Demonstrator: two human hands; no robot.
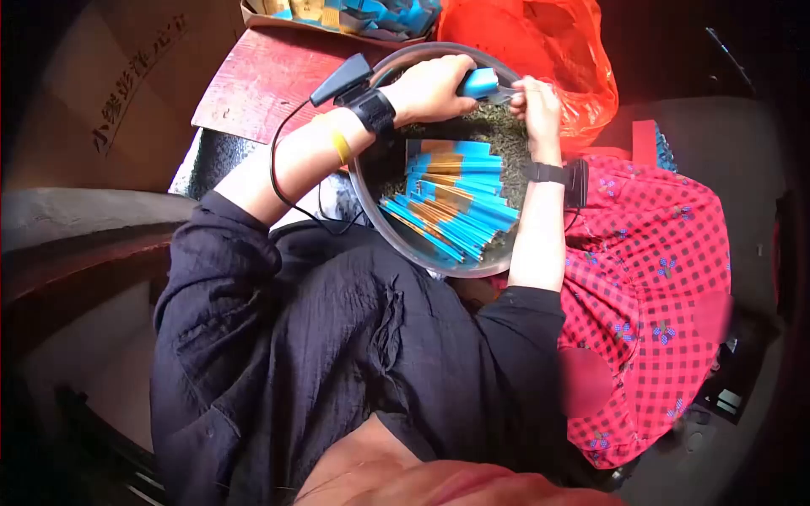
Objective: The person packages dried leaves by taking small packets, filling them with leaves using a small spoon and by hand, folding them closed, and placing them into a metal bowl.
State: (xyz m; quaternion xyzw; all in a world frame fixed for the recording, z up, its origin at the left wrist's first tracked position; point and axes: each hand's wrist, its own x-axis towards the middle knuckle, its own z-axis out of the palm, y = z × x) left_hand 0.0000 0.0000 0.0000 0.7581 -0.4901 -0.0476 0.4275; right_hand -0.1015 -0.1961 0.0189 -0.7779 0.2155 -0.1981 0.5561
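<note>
My left hand [432, 88] is closed around a small blue packet [480, 83] above a round clear plastic tub [371, 207]. Pinched in the fingers of my right hand [537, 110] is a small greyish, shiny spoon [504, 94], its tip against the packet's end. Whether that tip is inside the packet I cannot make out. Loose dry greenish-brown herbs [498, 126] fill the tub. On them lie several flat blue-and-gold packets [460, 198], fanned out in overlapping rows.
Behind the tub, a cardboard box [337, 29] holds more blue-and-gold packets. A red plastic bag [540, 51] stands beside it, and a worn red board [261, 80] lies at the left. Red checked cloth [650, 253] bulges at my right. A large carton [110, 93] stands far left.
</note>
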